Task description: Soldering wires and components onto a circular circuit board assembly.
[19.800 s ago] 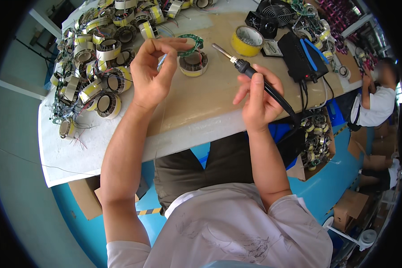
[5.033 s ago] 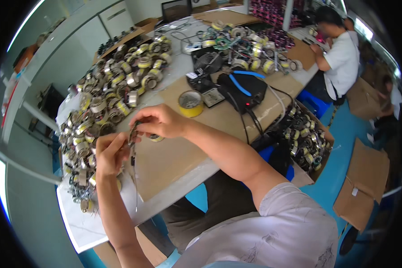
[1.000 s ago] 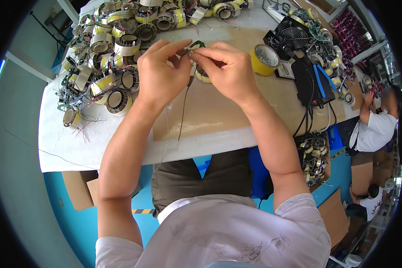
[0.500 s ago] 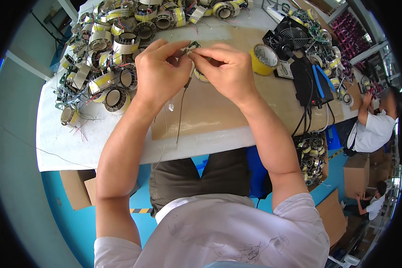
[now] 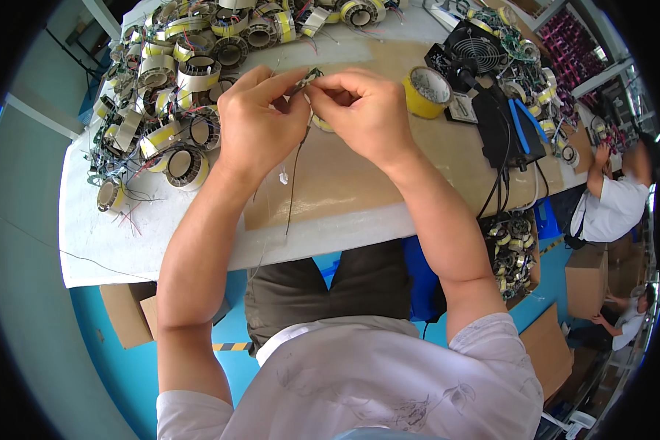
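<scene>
A small green circuit board [image 5: 314, 74] is held up over the table between my two hands. My left hand [image 5: 264, 117] pinches it by its left side, thumb and forefinger closed. My right hand [image 5: 367, 114] is also closed in a pinch, its fingertips meeting at the board's lower edge; what lies between them is hidden. Dark wire [image 5: 292, 191] hangs below my left hand, and a small white connector [image 5: 284, 178] dangles beside it. Partly covered by my right hand, a yellow-wrapped ring [image 5: 321, 123] rests on the table underneath.
Wired, yellow-taped ring-shaped coils [image 5: 187, 167] are heaped at the left and back. A yellow tape roll [image 5: 427, 94] stands right of my hands, near a black fan [image 5: 478, 53] and blue-handled pliers [image 5: 519, 126] on a black box. A co-worker [image 5: 614, 192] sits at far right.
Both hands have shifted very slightly left in the picture, still together at the board. The table things have shifted slightly with the view.
</scene>
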`<state>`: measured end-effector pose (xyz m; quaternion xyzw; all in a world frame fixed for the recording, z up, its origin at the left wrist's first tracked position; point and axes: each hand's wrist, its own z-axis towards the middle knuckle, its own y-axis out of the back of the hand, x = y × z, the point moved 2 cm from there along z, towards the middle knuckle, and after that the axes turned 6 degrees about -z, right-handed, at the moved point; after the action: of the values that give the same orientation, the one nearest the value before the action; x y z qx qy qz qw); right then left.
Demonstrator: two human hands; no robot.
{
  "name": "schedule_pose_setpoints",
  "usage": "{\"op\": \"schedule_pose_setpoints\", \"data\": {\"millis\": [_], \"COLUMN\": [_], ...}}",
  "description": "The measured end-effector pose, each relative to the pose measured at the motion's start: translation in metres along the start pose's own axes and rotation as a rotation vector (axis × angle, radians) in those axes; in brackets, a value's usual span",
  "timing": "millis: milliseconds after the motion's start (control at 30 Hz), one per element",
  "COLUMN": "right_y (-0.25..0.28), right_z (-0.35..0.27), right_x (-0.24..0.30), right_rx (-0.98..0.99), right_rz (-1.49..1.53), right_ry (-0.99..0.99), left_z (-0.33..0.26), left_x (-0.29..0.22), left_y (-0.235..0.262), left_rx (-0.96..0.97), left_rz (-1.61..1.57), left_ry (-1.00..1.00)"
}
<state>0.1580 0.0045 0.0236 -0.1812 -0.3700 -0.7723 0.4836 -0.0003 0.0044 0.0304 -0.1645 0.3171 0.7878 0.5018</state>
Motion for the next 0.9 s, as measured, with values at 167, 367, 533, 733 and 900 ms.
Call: {"op": "schedule_pose_setpoints", "data": {"millis": [167, 367, 533, 733, 900], "right_y": [-0.002, -0.001, -0.003, -0.008, -0.007], "right_z": [-0.002, -0.001, -0.001, -0.002, -0.004], "right_x": [-0.002, -0.003, 0.005, 0.001, -0.002], "right_rx": [0.002, 0.035, 0.007, -0.048, 0.026], "right_rz": [0.016, 0.013, 0.037, 0.076, 0.096], "right_ry": [-0.037, -0.032, -0.055, -0.034, -0.133], "left_z": [-0.007, -0.003, -0.003, -0.004, -0.007], "left_x": [0.003, 0.004, -0.001, -0.001, 0.002], "left_y": [-0.002, -0.003, 0.0, 0.001, -0.001], "left_rx": [0.002, 0.041, 0.062, 0.045, 0.015], "left_rz": [0.055, 0.056, 0.066, 0.022, 0.001], "left_ry": [-0.089, 0.026, 0.07, 0.052, 0.008]}}
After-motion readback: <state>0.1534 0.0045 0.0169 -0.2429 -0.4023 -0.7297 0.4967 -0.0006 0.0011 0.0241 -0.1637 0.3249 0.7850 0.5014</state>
